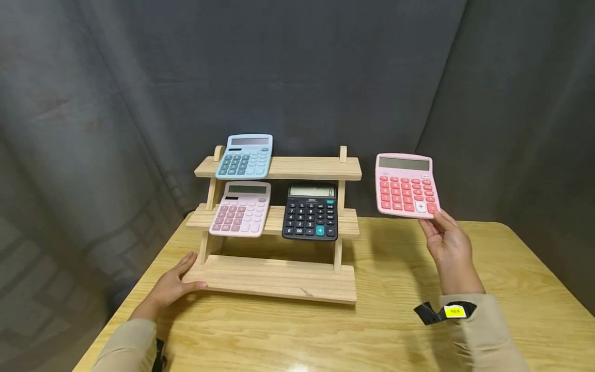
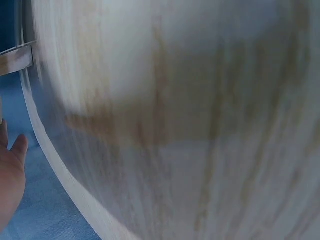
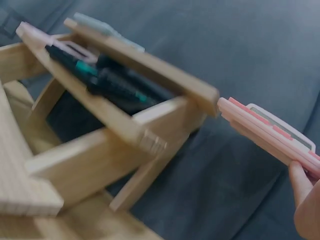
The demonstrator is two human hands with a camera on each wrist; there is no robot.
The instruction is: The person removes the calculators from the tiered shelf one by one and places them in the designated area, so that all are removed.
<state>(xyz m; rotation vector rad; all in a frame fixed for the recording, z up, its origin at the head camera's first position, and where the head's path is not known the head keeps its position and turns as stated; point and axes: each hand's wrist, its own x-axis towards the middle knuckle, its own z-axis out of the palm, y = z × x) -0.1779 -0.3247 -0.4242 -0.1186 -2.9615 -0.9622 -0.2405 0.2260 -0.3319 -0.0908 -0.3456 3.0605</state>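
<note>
My right hand (image 1: pixel 451 248) holds a pink calculator with red keys (image 1: pixel 406 186) by its lower right corner, in the air to the right of a wooden three-step display stand (image 1: pixel 279 279). In the right wrist view the same calculator (image 3: pixel 270 132) shows edge-on, with the thumb (image 3: pixel 300 182) against it. My left hand (image 1: pixel 172 284) rests at the left end of the stand's bottom board, thumb and fingers spread around the corner. In the left wrist view, part of that hand (image 2: pixel 10 172) shows at the left edge.
A blue calculator (image 1: pixel 245 156) leans on the top step, at its left. On the middle step stand a pale pink calculator (image 1: pixel 240 209) and a black calculator (image 1: pixel 310 212). The stand is on a wooden table (image 1: pixel 288 336) before a dark grey curtain (image 1: pixel 316 77).
</note>
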